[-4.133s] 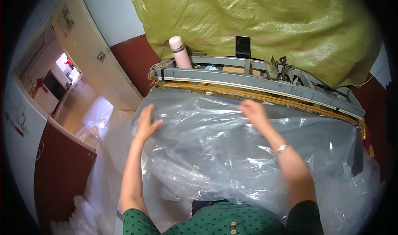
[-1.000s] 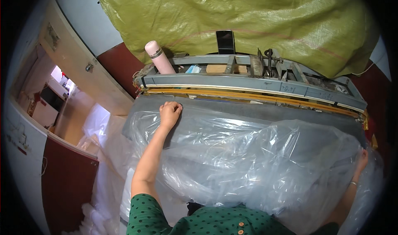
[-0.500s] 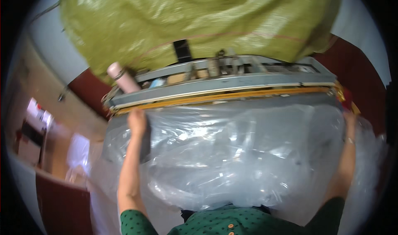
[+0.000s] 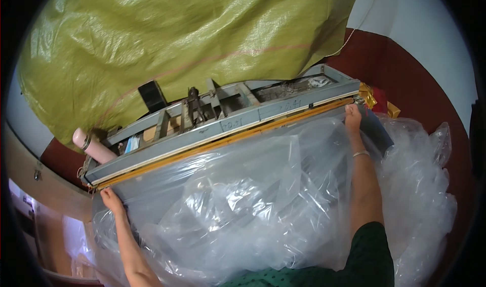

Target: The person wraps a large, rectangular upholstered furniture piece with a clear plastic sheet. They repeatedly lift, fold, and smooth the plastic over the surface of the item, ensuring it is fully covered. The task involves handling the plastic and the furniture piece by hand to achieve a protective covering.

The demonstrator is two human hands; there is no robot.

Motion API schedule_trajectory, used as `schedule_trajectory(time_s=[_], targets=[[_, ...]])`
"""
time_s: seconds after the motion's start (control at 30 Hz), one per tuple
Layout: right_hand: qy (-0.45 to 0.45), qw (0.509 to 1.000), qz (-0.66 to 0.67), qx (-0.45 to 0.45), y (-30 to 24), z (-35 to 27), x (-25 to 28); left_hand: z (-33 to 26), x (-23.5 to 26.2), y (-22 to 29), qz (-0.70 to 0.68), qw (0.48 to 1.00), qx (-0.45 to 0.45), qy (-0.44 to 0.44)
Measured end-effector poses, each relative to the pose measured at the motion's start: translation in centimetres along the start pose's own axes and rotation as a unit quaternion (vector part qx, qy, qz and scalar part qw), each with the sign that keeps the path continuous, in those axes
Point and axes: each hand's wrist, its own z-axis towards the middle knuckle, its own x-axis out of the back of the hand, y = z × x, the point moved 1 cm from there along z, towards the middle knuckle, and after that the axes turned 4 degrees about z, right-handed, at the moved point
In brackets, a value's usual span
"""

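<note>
A wide sheet of clear plastic film [image 4: 243, 201] lies over a grey surface in front of a long grey metal frame [image 4: 238, 122]. My left hand [image 4: 112, 201] is closed on the film's far edge near the frame's left end. Close to the right end, my right hand [image 4: 353, 117] pinches the same edge, its forearm stretched across the film. Between my hands the edge runs alongside an orange strip [image 4: 217, 144] on the frame. The fingertips of both hands are partly hidden.
Behind the frame hangs a big yellow-green woven sheet [image 4: 202, 33]. A pink flask [image 4: 93, 146] leans at the frame's left end, and a black phone-like slab [image 4: 152, 95] rests against the sheet. Crumpled film [image 4: 420, 185] is heaped at right, near gold and red wrapping [image 4: 377, 97].
The view has turned and shifted right, so the frame now slants up to the right. My left hand has moved outward to the film's left end; my right hand still holds its right side.
</note>
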Motion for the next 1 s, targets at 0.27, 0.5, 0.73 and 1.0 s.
schedule_trajectory(time_s=[0.27,0.5,0.73,1.0], targets=[[-0.005,0.999,-0.014,-0.036,-1.5,1.0,-3.7,2.8,-1.4,-2.1,-0.12,0.991,0.053,-0.002],[0.025,0.997,-0.067,-0.014,0.6,1.3,-3.9,2.0,-0.9,0.4,-0.084,0.991,0.09,0.044],[0.034,0.985,0.095,-0.14,0.7,1.3,-3.5,2.0,-0.1,-0.1,-0.209,0.962,0.171,0.04],[-0.025,0.976,0.118,-0.183,0.8,1.8,-3.3,2.2,1.2,0.7,-0.237,0.953,0.183,-0.052]])
